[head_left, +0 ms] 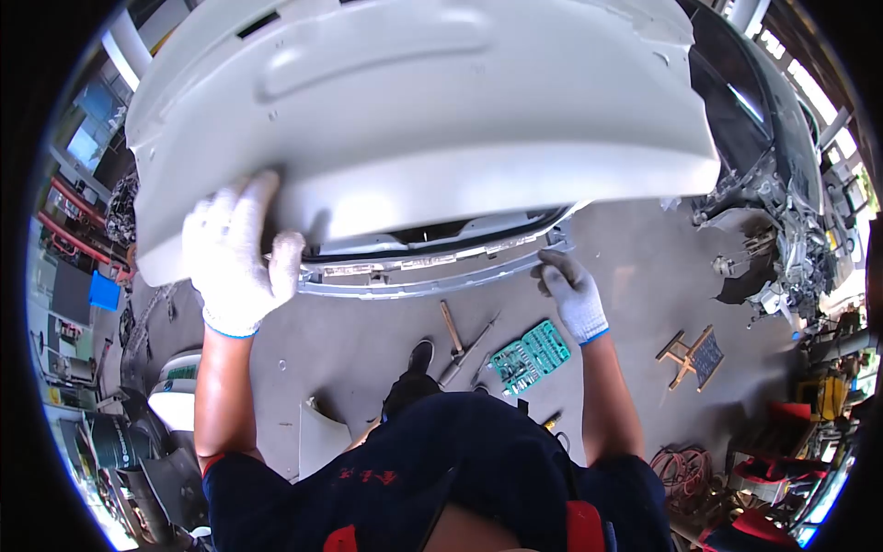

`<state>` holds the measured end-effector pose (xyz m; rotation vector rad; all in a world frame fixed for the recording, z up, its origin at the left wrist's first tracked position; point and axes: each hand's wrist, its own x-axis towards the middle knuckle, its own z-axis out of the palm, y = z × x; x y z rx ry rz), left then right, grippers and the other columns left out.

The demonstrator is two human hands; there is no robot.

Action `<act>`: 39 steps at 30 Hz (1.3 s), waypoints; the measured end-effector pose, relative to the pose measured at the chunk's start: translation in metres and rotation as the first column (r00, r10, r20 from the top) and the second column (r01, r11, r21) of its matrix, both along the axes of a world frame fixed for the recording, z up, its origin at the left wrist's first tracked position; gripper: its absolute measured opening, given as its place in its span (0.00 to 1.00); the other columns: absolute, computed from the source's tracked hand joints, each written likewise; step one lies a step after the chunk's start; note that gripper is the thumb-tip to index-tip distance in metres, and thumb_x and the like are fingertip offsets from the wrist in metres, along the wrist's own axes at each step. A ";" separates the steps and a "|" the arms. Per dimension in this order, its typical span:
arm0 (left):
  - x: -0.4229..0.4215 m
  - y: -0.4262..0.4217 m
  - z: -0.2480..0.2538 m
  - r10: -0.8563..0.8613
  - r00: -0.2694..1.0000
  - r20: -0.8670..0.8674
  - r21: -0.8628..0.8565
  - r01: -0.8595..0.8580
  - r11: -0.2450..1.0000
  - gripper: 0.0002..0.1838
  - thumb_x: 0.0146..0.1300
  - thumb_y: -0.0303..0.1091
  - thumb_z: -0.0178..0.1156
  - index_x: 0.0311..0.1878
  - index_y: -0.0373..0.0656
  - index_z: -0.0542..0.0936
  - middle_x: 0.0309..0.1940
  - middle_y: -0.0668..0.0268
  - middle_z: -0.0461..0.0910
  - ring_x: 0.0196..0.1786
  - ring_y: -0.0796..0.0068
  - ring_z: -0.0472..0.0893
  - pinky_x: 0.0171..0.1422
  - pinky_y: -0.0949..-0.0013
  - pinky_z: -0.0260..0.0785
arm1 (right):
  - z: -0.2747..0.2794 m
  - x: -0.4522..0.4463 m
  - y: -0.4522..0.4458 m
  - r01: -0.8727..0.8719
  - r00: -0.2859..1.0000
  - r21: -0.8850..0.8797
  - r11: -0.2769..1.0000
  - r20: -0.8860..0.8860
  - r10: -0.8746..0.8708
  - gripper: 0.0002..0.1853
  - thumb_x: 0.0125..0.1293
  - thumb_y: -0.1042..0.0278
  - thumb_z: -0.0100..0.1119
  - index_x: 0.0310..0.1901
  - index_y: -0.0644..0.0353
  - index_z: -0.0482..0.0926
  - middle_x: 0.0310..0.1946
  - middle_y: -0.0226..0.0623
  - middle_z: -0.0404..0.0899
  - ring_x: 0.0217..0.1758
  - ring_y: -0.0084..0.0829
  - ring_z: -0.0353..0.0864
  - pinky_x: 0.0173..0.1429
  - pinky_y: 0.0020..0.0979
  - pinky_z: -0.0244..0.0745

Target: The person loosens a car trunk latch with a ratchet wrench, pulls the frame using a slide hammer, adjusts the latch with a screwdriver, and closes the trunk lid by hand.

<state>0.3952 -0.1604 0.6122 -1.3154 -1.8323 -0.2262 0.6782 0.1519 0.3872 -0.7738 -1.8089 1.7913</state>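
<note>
A large pale car lid (pixel 497 110) fills the upper part of the head view. My left hand (pixel 230 253), in a white knitted glove, lies on the lid's lower left part with fingers extended and thumb apart. Below the lid's edge, the car body shows a dark seal and a curved metal crossbar (pixel 418 285). My right hand (pixel 572 293), also gloved with soiled fingertips, is beside the crossbar's right end. Its fingers are curled in; whatever they may hold is hidden.
On the floor are a hammer (pixel 452 328), a long metal tool (pixel 469 351) and an open green socket set (pixel 532 357). Right of them stands a small wooden stool (pixel 694 357). A stripped dark car (pixel 773 184) stands at right; a red hose (pixel 681 471) lies lower right.
</note>
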 end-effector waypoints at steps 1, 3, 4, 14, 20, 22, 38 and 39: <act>-0.001 0.003 -0.013 -0.066 0.997 0.050 -0.032 0.068 0.997 0.26 0.55 0.43 0.69 0.56 0.39 0.86 0.48 0.53 0.84 0.46 0.50 0.82 0.57 0.53 0.72 | -0.006 -0.005 0.001 -0.064 0.998 0.040 0.997 -0.025 0.065 0.17 0.81 0.70 0.58 0.66 0.63 0.83 0.49 0.36 0.90 0.48 0.24 0.85 0.57 0.28 0.81; -0.004 0.010 -0.049 -0.154 0.981 0.120 -0.040 0.160 0.986 0.18 0.58 0.36 0.67 0.50 0.39 0.83 0.44 0.52 0.82 0.45 0.48 0.80 0.56 0.50 0.72 | 0.010 -0.010 -0.004 -0.180 0.981 0.350 0.920 -0.006 0.194 0.16 0.78 0.73 0.60 0.62 0.65 0.85 0.51 0.39 0.91 0.51 0.28 0.88 0.60 0.31 0.82; -0.010 0.013 -0.075 -0.186 0.972 0.143 -0.003 0.188 0.982 0.17 0.56 0.36 0.69 0.48 0.42 0.82 0.43 0.55 0.81 0.44 0.50 0.79 0.54 0.51 0.71 | 0.034 -0.010 -0.016 -0.212 0.973 0.260 0.942 -0.034 0.228 0.14 0.74 0.73 0.63 0.57 0.68 0.87 0.49 0.40 0.91 0.51 0.31 0.90 0.59 0.33 0.83; -0.031 0.028 -0.296 -0.149 0.929 0.338 -0.019 0.165 0.986 0.14 0.59 0.42 0.67 0.46 0.51 0.78 0.45 0.62 0.76 0.46 0.53 0.77 0.54 0.49 0.70 | -0.018 -0.084 0.016 -0.087 0.871 0.471 0.878 0.463 -0.162 0.19 0.72 0.56 0.63 0.51 0.64 0.88 0.44 0.58 0.90 0.51 0.54 0.91 0.58 0.47 0.85; -0.044 0.085 -0.197 -0.131 0.718 0.683 -0.473 0.573 0.669 0.12 0.59 0.36 0.70 0.44 0.44 0.85 0.44 0.63 0.86 0.49 0.57 0.87 0.57 0.51 0.79 | -0.145 -0.136 0.046 -0.096 0.808 0.395 0.914 0.567 -0.160 0.17 0.72 0.57 0.64 0.49 0.64 0.87 0.44 0.60 0.89 0.52 0.60 0.89 0.59 0.50 0.83; -0.059 0.123 -0.111 -0.452 0.787 0.419 -0.305 0.591 0.747 0.20 0.53 0.32 0.73 0.51 0.42 0.85 0.51 0.60 0.86 0.56 0.52 0.86 0.63 0.48 0.78 | -0.169 -0.150 0.047 -0.052 0.775 0.412 0.910 0.591 -0.223 0.16 0.72 0.57 0.64 0.47 0.64 0.87 0.45 0.61 0.89 0.53 0.61 0.88 0.59 0.52 0.83; -0.130 0.228 -0.135 -0.384 0.838 0.388 -0.581 0.546 0.604 0.47 0.52 0.46 0.75 0.73 0.33 0.70 0.80 0.38 0.63 0.82 0.27 0.62 0.86 0.29 0.53 | -0.281 -0.215 0.066 0.194 0.650 0.085 0.977 0.735 -0.193 0.21 0.74 0.58 0.60 0.55 0.71 0.83 0.55 0.66 0.86 0.63 0.60 0.86 0.67 0.50 0.81; -0.130 0.229 -0.137 -0.400 0.834 0.381 -0.561 0.552 0.616 0.47 0.52 0.45 0.75 0.73 0.33 0.70 0.80 0.37 0.64 0.81 0.27 0.64 0.85 0.28 0.54 | -0.295 -0.219 0.070 0.222 0.643 0.092 0.971 0.735 -0.217 0.21 0.74 0.58 0.60 0.55 0.71 0.83 0.56 0.66 0.86 0.63 0.59 0.86 0.68 0.50 0.81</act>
